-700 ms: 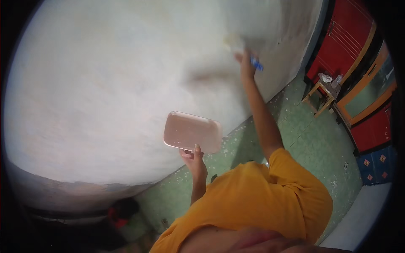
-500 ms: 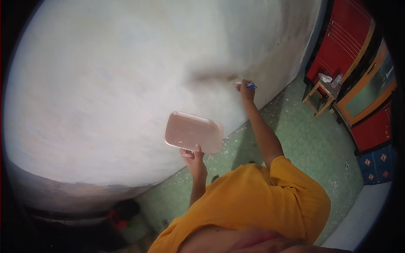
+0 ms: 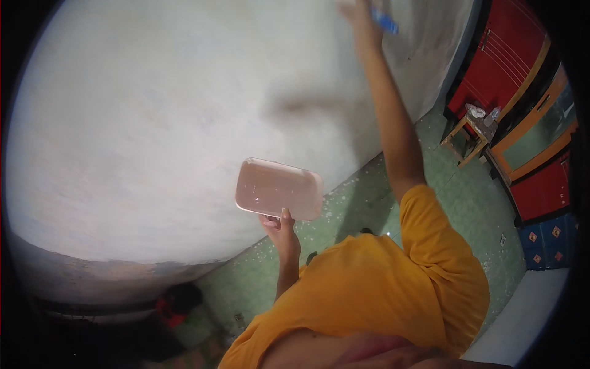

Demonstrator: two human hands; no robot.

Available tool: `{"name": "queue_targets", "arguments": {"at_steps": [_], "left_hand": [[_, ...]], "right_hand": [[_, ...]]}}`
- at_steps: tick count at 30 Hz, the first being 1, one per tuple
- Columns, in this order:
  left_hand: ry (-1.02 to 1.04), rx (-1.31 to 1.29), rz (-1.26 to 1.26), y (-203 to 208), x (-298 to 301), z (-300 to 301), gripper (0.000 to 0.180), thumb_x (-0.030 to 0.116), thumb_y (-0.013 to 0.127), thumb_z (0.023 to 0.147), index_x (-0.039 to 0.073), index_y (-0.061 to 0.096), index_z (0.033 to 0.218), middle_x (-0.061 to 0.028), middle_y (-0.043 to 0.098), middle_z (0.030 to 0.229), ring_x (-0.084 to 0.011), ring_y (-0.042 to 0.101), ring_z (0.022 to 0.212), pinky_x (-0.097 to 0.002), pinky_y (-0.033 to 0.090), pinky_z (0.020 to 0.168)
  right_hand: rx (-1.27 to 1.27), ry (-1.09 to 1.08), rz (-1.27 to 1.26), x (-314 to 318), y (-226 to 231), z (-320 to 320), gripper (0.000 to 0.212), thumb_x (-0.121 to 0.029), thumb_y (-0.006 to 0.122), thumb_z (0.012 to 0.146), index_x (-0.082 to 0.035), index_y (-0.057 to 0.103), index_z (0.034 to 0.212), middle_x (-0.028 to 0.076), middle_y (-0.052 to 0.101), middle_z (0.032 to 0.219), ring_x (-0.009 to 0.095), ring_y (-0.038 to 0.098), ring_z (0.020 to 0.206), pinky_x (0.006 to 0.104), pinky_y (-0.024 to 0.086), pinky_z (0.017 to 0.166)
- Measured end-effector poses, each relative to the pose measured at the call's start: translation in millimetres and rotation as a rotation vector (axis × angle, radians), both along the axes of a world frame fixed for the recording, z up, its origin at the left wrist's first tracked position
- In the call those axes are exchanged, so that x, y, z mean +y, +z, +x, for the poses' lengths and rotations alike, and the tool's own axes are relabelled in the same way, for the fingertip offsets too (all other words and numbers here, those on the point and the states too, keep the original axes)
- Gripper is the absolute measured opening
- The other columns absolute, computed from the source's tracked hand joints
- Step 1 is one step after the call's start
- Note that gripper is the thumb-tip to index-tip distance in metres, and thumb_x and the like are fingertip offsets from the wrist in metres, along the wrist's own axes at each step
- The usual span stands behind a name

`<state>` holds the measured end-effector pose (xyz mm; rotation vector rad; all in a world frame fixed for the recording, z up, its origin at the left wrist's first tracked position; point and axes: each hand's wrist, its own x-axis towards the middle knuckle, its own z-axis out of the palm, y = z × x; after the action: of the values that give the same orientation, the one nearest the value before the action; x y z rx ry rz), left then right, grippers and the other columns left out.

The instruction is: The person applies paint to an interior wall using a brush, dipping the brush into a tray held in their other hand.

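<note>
right hand (image 3: 358, 13): blurred, cut by top edge | blue-handled tool (image 3: 385, 21): blade unreadable

Broad whitish plastered wall (image 3: 153, 111), patchy, with a darker smudge near the middle and a grey, rougher band along the bottom. Green speckled floor (image 3: 455, 203) below, flecked with white spots close to the wall. At right, red cabinet (image 3: 510, 61) with orange-framed panels, small wooden stool (image 3: 470, 132) carrying a few small items beside it. Blue patterned tiles (image 3: 547, 240) at lower right. Dim, even lighting.
</note>
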<state>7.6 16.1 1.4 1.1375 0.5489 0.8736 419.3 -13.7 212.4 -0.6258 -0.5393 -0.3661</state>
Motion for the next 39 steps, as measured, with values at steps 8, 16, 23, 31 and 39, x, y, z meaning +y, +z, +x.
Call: {"name": "queue_targets", "arguments": {"at_steps": [8, 16, 23, 31, 39], "left_hand": [[-0.026, -0.076, -0.092, 13, -4, 7, 0.061, 0.018, 0.067, 0.087, 0.006, 0.026, 0.131, -0.0101, 0.038, 0.128, -0.0203, 0.044, 0.115, -0.0396, 0.044, 0.092], [-0.042, -0.068, 0.027, 10, 4, 1, 0.065, 0.028, 0.066, 0.088, 0.006, 0.025, 0.134, -0.0133, 0.042, 0.126, -0.0232, 0.049, 0.115, -0.0407, 0.047, 0.093], [-0.029, -0.067, 0.013, 17, 14, -9, 0.065, 0.028, 0.066, 0.089, 0.006, 0.026, 0.135, -0.0131, 0.043, 0.126, -0.0225, 0.050, 0.112, -0.0395, 0.048, 0.091], [-0.045, -0.037, 0.078, 17, 35, -21, 0.062, 0.027, 0.066, 0.089, 0.006, 0.027, 0.133, -0.0111, 0.045, 0.121, -0.0186, 0.051, 0.106, -0.0342, 0.049, 0.084], [-0.010, -0.056, 0.134, 19, 41, 5, 0.054, 0.023, 0.068, 0.086, 0.005, 0.033, 0.122, -0.0096, 0.044, 0.120, -0.0146, 0.049, 0.103, -0.0301, 0.047, 0.080]], "right_hand": [[0.568, -0.071, -0.321, -13, -293, -34, 0.040, -0.025, 0.060, 0.091, 0.003, 0.043, 0.114, 0.016, 0.063, 0.091, 0.024, 0.067, 0.074, 0.0324, 0.057, 0.064], [0.144, -0.259, -0.431, -6, -58, -10, 0.029, -0.026, 0.062, 0.088, 0.002, 0.057, 0.085, 0.006, 0.063, 0.064, 0.016, 0.064, 0.060, 0.0301, 0.050, 0.055], [0.038, -0.056, -0.008, 15, -3, -30, 0.025, -0.021, 0.058, 0.092, 0.002, 0.055, 0.100, 0.013, 0.064, 0.084, 0.019, 0.065, 0.068, 0.0299, 0.054, 0.062], [0.540, -0.052, -0.333, -16, -290, -64, 0.032, -0.023, 0.058, 0.092, 0.004, 0.046, 0.103, 0.015, 0.065, 0.085, 0.021, 0.066, 0.066, 0.0311, 0.056, 0.060], [0.309, 0.045, -0.511, -81, -135, -195, 0.025, -0.020, 0.055, 0.094, 0.004, 0.054, 0.086, 0.012, 0.065, 0.070, 0.015, 0.062, 0.057, 0.0261, 0.051, 0.053]]}}
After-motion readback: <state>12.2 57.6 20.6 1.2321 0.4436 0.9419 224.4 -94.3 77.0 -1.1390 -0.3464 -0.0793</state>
